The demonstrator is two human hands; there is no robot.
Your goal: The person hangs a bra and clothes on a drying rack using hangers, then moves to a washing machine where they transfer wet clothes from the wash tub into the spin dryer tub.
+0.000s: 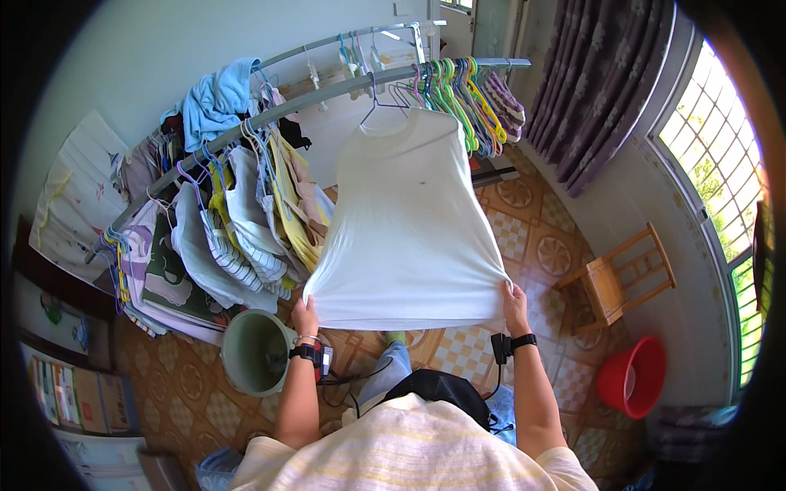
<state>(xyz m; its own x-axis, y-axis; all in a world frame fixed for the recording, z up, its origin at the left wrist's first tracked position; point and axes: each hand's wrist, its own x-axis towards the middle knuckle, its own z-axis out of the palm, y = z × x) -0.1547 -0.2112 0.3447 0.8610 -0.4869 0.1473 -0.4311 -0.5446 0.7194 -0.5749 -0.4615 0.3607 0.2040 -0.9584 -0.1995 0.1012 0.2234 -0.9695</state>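
A white shirt (411, 227) hangs from a thin wire hanger (376, 101) on the metal clothes rail (319, 93). Near its lower left edge, my left hand (305, 318) grips the fabric. My right hand (516, 305) grips the opposite side, and the cloth is stretched wide between both hands with creases running from each grip. A small dark mark shows on the upper part of the shirt. Colourful hangers (451, 101) crowd the rail to the right of the shirt, and hung clothes (245, 215) fill it on the left.
A pale green bucket (258, 353) stands on the tiled floor by my left forearm. To the right are a wooden chair (605, 288) and a red basin (632, 377). A purple curtain (592, 80) hangs beside the window. Black cables run near my wrists.
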